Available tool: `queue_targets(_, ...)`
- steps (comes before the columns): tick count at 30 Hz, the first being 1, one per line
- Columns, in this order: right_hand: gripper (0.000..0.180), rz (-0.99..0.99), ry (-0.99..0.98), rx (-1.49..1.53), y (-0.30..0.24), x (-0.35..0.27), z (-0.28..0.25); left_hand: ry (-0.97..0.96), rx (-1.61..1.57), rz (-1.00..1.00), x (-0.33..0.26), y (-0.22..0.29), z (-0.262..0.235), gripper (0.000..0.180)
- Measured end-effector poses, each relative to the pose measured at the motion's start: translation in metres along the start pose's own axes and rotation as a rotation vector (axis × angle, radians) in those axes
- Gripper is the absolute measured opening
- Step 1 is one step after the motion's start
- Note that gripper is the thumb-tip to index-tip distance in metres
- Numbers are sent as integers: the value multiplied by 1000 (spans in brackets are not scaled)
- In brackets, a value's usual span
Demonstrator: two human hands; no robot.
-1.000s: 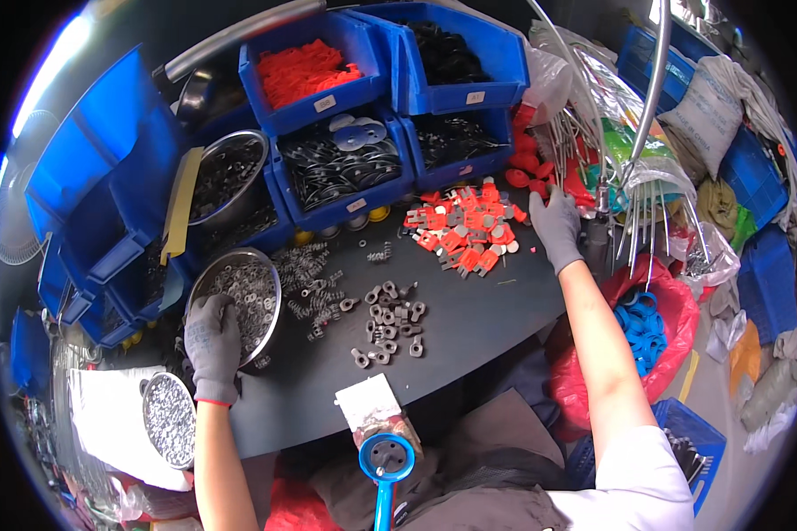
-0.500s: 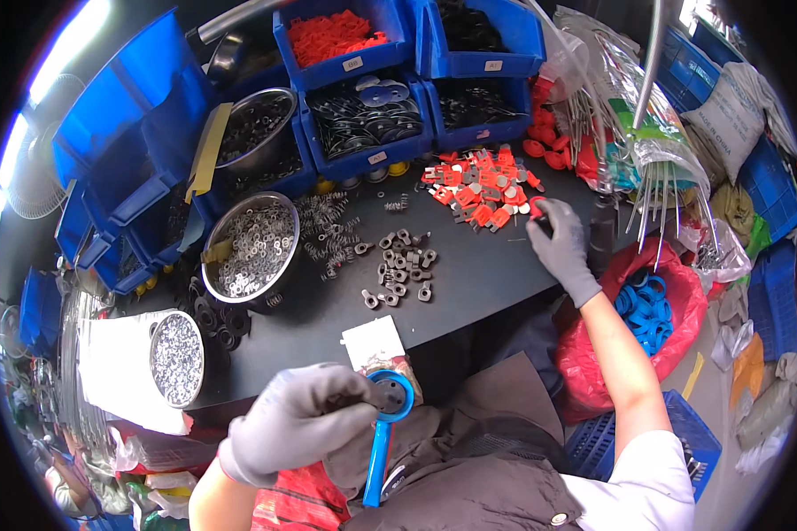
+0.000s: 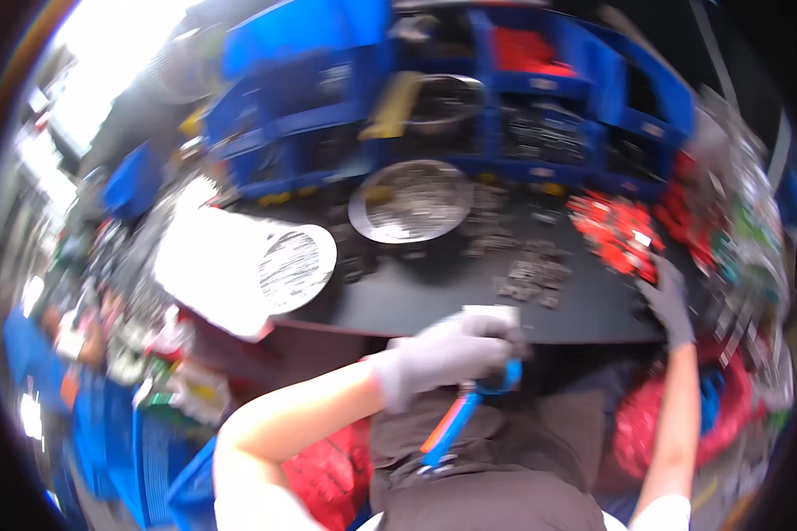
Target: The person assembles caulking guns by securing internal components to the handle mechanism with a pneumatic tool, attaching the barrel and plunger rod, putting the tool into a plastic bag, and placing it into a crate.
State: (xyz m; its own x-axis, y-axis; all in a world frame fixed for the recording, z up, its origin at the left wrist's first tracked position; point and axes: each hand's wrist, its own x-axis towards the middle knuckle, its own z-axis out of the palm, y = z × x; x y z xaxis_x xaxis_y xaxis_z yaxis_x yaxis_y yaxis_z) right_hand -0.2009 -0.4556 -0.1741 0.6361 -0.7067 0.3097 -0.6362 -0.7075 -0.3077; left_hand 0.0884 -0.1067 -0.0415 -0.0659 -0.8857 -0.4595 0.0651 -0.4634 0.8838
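My left hand (image 3: 456, 358), in a grey glove, is closed on the ring end of a blue ring-headed handle (image 3: 452, 429) above my lap. The handle slants down to the left, with a reddish strip along it. My right hand (image 3: 669, 301), gloved too, reaches to the near right edge of a pile of red-orange pieces (image 3: 611, 232) with metal parts. Its fingers are smeared by motion, so whether they grip a piece does not show. Left of that pile lie several small dark metal parts (image 3: 533, 276).
A steel bowl of small rings (image 3: 421, 208) stands mid-table beside springs (image 3: 489, 221). Left, a round dish (image 3: 297, 265) sits near a white sheet (image 3: 204, 265). Blue bins (image 3: 540, 159) line the back. A pinkish-red bag (image 3: 638, 434) with blue parts is at lower right.
The view has swung left, shifting the scene rightward and blurring it. My left hand stays at the blue ring-headed handle. My right hand has moved to the pile's near edge.
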Motion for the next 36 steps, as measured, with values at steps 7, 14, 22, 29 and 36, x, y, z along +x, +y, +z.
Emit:
queue_targets(7, 44, 243, 404, 200, 79, -12, 36, 954, 1052, 616, -60, -41, -93, 31)
queue_targets(14, 39, 64, 408, 597, -136, -13, -6, 1339, 1291, 39, -104, -135, -232, 24)
queue_targets(22, 52, -372, -476, 816, -268, -48, -66, 1473, 1272, 226, -92, -135, -227, 18)
queue_targets(29, 49, -428, -258, 635, -281, -59, -63, 921, 721, 739, -50, -24, -51, 21)
queue_targets(36, 50, -393, -137, 624, -281, -71, -47, 518, 1060, 916, -19, -19, 4, 26)
